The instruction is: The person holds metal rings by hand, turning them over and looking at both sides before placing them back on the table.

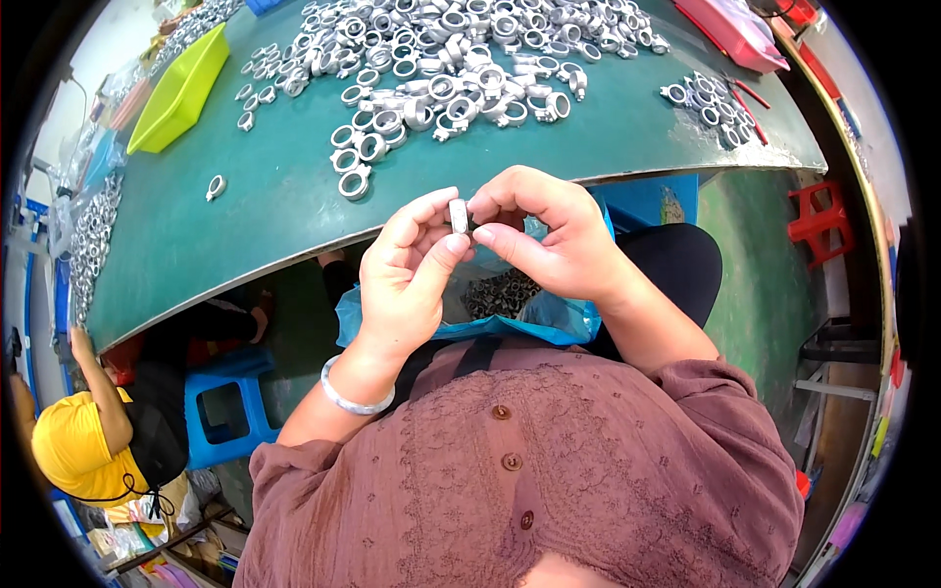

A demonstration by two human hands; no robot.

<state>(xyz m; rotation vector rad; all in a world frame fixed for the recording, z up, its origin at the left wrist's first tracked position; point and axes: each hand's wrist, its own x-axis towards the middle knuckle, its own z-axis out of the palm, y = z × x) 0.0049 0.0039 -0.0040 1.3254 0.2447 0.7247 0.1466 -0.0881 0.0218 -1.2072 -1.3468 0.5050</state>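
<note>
One lime-green tray [179, 93], one bracelet [351, 404], three shirt buttons [512, 461] and metal rings [420, 116] too many to count

Silvery metal ring [459, 217], centre, partly hidden by left hand [412, 269]. Dark piece [472, 224] by right hand [559, 235] too small to be identified. Silver-grey metal ring heap [420, 116], 12 o'clock, cut off by upper edge. Pink plastic tray [735, 47], 1 o'clock, likewise cut.

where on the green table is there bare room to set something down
The table is bare around the lone ring, between the yellow-green tray and the near edge, and between the big ring heap and small ring pile. It's crowded at both; a red tool borders the pile.
</note>
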